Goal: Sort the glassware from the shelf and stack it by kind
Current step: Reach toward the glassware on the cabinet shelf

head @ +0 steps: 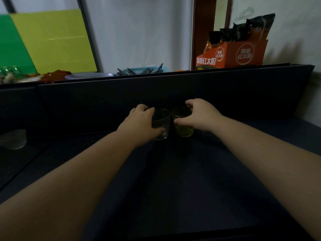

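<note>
left hand [140,120]: curled round the clear glass [160,125], fingers over the far side, thumb low near the base; a full wrap, not a pinch.
right hand [199,117]: wrapped about the yellow-green glass [184,126], thumb across the near wall, fingers hooked over the far rim.
where the glasses are: both upright on the dark shelf surface [173,180], close before the dark back panel [121,94], just beside each other (touching or a sliver apart, cannot tell in this dim light).
kind: one clear, one tinted, much alike in shape; likely destined for separate stacks.
handling: small, stiff, light, smooth-walled; probably slippery under bare fingers and brittle at the rim; likely to chip if knocked together.
where to take hold: round the mid-wall with thumb opposite fingers, as now; best off the thin lip.
risk: glasses clinking when lifted side by side.
another glass [13,139]: pale, blurred, far left on the lower surface, well apart.
up top: orange carton [243,54] of snack packets, blue basket [144,70], yellow board [55,40].
</note>
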Demonstrator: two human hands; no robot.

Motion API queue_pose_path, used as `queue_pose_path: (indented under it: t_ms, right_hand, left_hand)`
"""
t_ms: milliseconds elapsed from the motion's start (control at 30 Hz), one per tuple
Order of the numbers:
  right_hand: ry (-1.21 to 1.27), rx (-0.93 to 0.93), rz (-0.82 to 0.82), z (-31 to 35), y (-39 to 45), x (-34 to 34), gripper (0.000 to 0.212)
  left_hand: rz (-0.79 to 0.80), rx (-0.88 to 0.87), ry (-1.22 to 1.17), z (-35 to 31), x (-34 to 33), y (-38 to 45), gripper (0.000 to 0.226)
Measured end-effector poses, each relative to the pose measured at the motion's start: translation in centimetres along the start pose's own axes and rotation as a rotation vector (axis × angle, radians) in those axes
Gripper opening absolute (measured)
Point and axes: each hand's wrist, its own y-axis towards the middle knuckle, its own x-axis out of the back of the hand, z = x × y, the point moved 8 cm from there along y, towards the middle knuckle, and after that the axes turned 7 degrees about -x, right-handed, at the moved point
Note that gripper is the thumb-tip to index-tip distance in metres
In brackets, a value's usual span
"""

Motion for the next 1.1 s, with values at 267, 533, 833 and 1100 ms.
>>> queue_pose_path:
  t_ms: [267,533,833,1100]
  right_hand:
    - [-0.144,0.119,-0.006,1.2,-1.5,0.2,0.105]
    - [-0.081,0.378,-0.146,8.5,-8.1,0.3,0.075]
    - [-0.085,0.531,0.022,22.6,-16.0,-8.4,0.072]
    - [-0.047,0.661,0.073,37.8,-24.6,-17.2,0.067]
  left_hand:
    - [-0.008,0.038,-0.053,0.8,0.0,-1.2,0.088]
    - [-0.085,0.076,-0.014,4.0,3.6,-8.2,0.098]
    - [-0.134,0.142,0.151,14.0,11.2,-24.5,0.087]
    - [-0.173,0.35,0.382,26.2,19.0,-42.7,0.08]
